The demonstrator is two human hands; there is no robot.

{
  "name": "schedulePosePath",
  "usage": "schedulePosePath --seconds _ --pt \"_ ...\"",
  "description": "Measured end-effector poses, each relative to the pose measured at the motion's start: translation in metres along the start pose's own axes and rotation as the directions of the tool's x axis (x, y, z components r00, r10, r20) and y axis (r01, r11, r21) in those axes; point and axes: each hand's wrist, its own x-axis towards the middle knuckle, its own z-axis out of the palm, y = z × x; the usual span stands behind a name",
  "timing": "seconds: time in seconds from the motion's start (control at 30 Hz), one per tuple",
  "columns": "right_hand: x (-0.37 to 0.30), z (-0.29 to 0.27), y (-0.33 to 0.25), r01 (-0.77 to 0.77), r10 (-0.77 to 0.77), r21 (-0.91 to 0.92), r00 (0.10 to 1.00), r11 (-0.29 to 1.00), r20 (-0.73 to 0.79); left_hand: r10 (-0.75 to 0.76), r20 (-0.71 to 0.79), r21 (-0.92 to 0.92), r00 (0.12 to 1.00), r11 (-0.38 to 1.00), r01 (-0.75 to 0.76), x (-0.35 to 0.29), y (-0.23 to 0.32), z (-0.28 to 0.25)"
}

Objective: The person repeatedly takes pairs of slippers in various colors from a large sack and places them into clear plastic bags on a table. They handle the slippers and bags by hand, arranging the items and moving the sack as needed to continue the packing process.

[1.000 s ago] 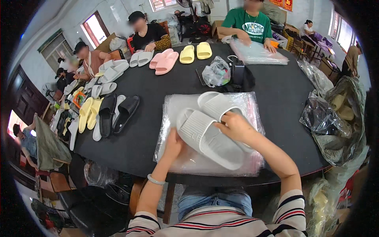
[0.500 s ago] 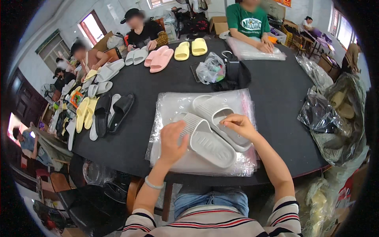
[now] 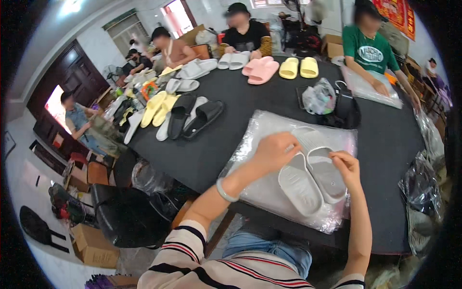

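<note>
Two light grey slide slippers lie side by side on a stack of clear plastic bags (image 3: 248, 156), toes pointing away from me. Over the strap of the left slipper (image 3: 303, 188) is my left hand (image 3: 275, 150), its fingers curled and drawn together; whatever is at the fingertips is hidden. My right hand (image 3: 347, 168) pinches thumb against forefinger at the opening of the right slipper (image 3: 329, 176). Anything in that pinch is too small to name. The left hand partly covers the left slipper's strap.
Black slippers (image 3: 204, 118), yellow slippers (image 3: 161, 107) and pink slippers (image 3: 262, 71) stand along the black table (image 3: 216, 154). A small clear bag (image 3: 318, 98) lies beyond my stack. Across the table, a person in green (image 3: 370, 53) handles flat plastic sheets (image 3: 368, 89).
My view has swung left, so the table things appear further right. My left hand has gone from spread fingers to curled ones over the slipper strap. The right hand stays pinched by the right slipper.
</note>
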Motion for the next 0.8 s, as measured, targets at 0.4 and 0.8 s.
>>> schedulePosePath --seconds 0.4,0.8 --pt "-0.002 -0.007 0.039 -0.275 0.295 -0.172 0.950 0.946 0.104 -0.107 -0.318 0.616 0.942 0.733 0.291 0.024 -0.136 -0.301" --pt "-0.004 -0.009 0.042 -0.239 0.275 -0.267 0.955 0.934 0.109 -0.262 -0.299 0.665 0.918 0.632 0.397 -0.019 -0.252 -0.309"
